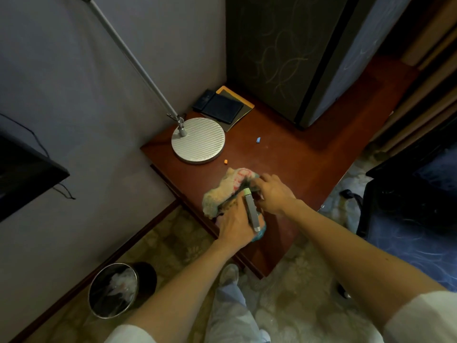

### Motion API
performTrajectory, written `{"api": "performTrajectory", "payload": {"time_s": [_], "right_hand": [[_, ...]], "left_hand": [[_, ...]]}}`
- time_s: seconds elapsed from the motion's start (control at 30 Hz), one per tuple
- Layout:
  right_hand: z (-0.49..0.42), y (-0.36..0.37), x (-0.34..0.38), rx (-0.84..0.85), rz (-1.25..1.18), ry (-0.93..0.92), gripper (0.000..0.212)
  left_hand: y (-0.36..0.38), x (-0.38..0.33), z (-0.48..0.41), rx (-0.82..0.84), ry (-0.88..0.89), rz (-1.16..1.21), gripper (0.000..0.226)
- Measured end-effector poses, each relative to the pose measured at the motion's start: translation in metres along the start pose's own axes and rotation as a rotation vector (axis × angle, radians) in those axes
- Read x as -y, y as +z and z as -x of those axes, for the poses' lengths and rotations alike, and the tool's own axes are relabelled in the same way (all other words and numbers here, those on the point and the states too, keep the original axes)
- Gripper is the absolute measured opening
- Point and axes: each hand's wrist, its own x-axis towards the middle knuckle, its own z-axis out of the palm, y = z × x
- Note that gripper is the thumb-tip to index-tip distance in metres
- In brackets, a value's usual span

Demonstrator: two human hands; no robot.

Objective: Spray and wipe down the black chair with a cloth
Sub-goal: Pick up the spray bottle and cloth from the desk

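At frame centre the left hand (233, 227) grips the slim spray bottle (251, 210) while the right hand (273, 194) pinches the cloth (221, 191) on the desk (296, 157); gather it fully before lifting

Single wide-angle view from the head, facing forward and steeply down. Hangs close above the left hand (233, 225) and right hand (273, 194), both near frame centre over the near corner of the worktop (296, 154). Takes in the wall (74, 95) at left, a dark cabinet (284, 58) at top, the patterned floor (284, 305) and a waste bin (112, 290) below, and the forearms (358, 256) stretching large from both bottom corners.
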Motion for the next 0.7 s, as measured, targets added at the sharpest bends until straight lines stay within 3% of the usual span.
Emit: {"api": "performTrajectory", "payload": {"time_s": [0.13,0.23,0.3,0.43,0.6,0.7], "right_hand": [[-0.028,-0.006,0.015,-0.04,0.086,-0.059,0.058],[-0.052,-0.004,0.03,-0.038,0.207,-0.142,0.064],[-0.066,-0.003,0.038,-0.018,0.293,-0.21,0.068],[-0.086,0.009,0.045,0.013,0.385,-0.296,0.047],[-0.09,0.022,0.038,0.062,0.355,-0.287,0.042],[-0.085,0.018,0.033,0.093,0.358,-0.241,0.053]], "left_hand": [[-0.015,0.009,-0.007,-0.004,0.139,-0.043,0.037],[-0.03,0.016,-0.012,0.002,0.111,-0.11,0.053],[-0.034,0.022,-0.016,-0.063,0.172,-0.148,0.047],[-0.035,0.031,-0.022,-0.1,0.132,-0.178,0.05],[-0.02,0.038,-0.025,-0.021,0.086,-0.197,0.061],[-0.016,0.039,-0.024,0.094,-0.013,-0.1,0.079]]}}
